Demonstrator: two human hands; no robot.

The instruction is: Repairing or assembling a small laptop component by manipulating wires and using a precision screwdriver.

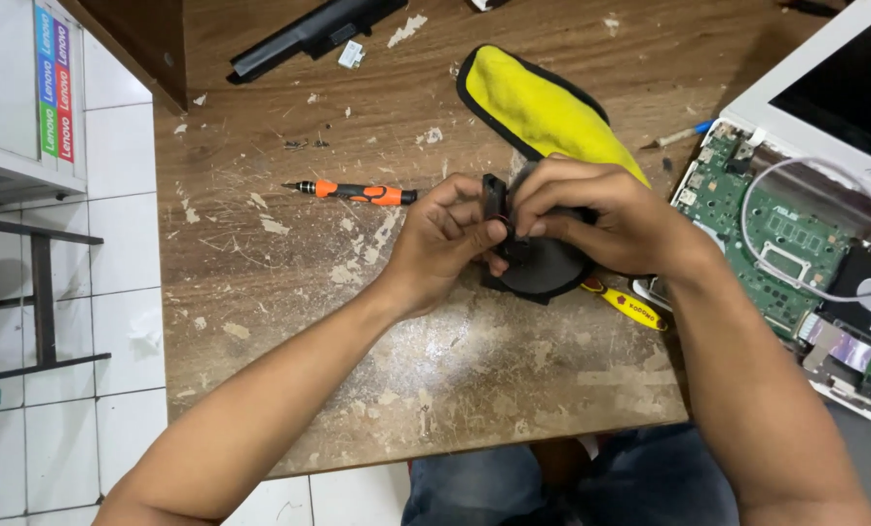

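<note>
Two hands close around a black laptop fan above a worn bench

Both hands meet over the middle of the scarred wooden table, lifting a black cooling fan just clear of its surface. The left hand curls its fingers shut around the fan's narrow upright edge, apparently to steady it. The right hand lies over the top, fingertips pinched together at the same edge, so the round black body hangs below the palms where the head camera can look straight down on it. What the fingertips press on exactly is hidden between them.

A yellow cloth with a black border lies just behind the hands, partly under the right one, close enough to serve as a soft pad. An orange-and-black precision screwdriver rests to the left of the left hand, tip pointing away from it, within easy reach. A yellow plastic pry tool pokes out beneath the fan on the right.

At the right edge sits an opened white laptop, its green circuit board bare and a white cable looping across it. A long black battery pack lies at the far edge, well apart from the hands. Blue trousers show below the table's near edge.
</note>
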